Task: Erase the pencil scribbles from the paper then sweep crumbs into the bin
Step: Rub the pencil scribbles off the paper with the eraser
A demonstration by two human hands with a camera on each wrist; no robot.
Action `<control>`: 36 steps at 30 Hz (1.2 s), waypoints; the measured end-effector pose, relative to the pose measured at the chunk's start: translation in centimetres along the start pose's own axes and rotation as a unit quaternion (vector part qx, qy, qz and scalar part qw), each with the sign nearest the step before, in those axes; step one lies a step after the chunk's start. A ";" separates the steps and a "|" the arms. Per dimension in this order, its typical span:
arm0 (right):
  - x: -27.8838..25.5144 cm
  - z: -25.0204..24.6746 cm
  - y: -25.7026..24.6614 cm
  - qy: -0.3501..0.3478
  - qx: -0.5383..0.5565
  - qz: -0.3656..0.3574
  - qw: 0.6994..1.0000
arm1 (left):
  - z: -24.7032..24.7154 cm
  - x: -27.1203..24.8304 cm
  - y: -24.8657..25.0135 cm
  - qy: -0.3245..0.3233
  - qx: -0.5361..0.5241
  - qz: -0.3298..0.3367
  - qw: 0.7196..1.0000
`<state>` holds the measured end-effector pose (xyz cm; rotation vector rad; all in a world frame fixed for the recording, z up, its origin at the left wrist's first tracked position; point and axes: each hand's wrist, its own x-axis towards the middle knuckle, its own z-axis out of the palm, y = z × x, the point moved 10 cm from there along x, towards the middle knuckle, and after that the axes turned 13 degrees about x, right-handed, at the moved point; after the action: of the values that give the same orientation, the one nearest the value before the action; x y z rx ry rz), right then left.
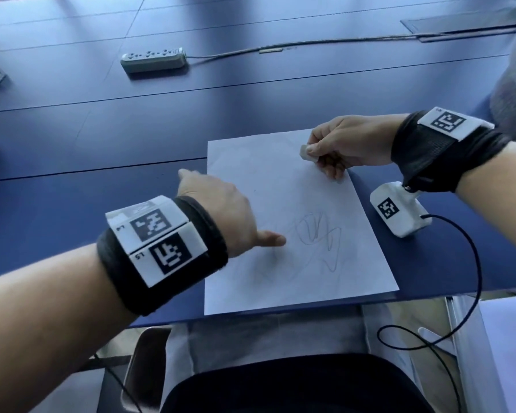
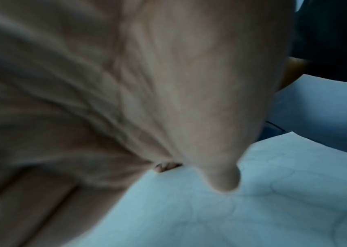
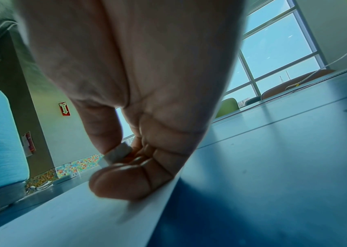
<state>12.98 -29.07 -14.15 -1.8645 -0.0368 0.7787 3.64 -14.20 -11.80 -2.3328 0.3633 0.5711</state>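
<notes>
A white sheet of paper (image 1: 280,189) lies on the blue table at its near edge, with grey pencil scribbles (image 1: 316,234) in its lower half. My right hand (image 1: 340,144) pinches a small white eraser (image 1: 306,151) over the paper's far right corner, its curled fingers touching the sheet. The right wrist view shows the eraser (image 3: 117,154) between thumb and fingers. My left hand (image 1: 221,210) rests flat on the paper's left side, its thumb (image 1: 271,238) pointing at the scribbles. The left wrist view shows the paper (image 2: 231,208) under the palm (image 2: 168,83).
A grey power strip (image 1: 154,59) with its cable lies farther back on the blue table (image 1: 102,129). A white tagged box (image 1: 399,211) with a black cable hangs below my right wrist, beside the paper's right edge. My lap and a chair lie below the table's near edge.
</notes>
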 end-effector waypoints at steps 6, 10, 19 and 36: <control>-0.1 0.1 -0.1 0.003 0.000 -0.010 1.000 | 2.2 -0.7 4.2 0.037 -0.091 0.153 0.983; -0.1 0.0 0.0 0.002 -0.004 -0.007 1.000 | 6.3 -1.5 -1.2 -0.061 -0.051 0.001 0.997; -0.2 0.0 -0.2 0.005 -0.005 -0.009 1.000 | 5.4 -1.2 -0.9 -0.036 -0.055 0.007 0.998; -0.9 2.8 -3.2 0.009 -0.270 -0.055 0.961 | 5.6 0.6 -1.6 0.074 -0.105 0.147 0.981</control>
<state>11.83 -25.67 -11.70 -2.3600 -0.3709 0.7203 3.14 -9.25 -14.87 -2.5511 0.7603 0.6002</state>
